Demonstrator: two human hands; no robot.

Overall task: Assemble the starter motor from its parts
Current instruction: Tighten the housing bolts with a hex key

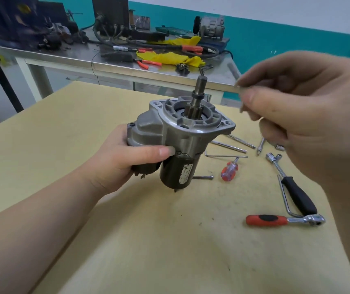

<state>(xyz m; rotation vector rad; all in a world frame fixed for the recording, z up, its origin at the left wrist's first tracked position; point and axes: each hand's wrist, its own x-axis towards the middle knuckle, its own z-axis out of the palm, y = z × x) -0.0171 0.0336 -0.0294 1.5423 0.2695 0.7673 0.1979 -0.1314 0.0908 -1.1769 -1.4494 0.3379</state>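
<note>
The starter motor [176, 136] stands upright on the yellow board, silver nose housing up, with the pinion shaft [198, 96] sticking out of the top. My left hand [127, 158] grips its side around the housing and the dark solenoid. Raised to the right of the shaft, my right hand [301, 111] pinches a small thin metal part [239, 90] between thumb and fingertips; most of that part is hidden. The dark cylindrical body [178, 170] points down at the board.
On the yellow board [63, 134], right of the motor, lie a red-handled ratchet [284, 220], a black-handled wrench [293, 187], a small orange screwdriver [229, 169], a loose bolt [203, 177], long bolts and a hex key. A cluttered steel table [127, 66] stands behind.
</note>
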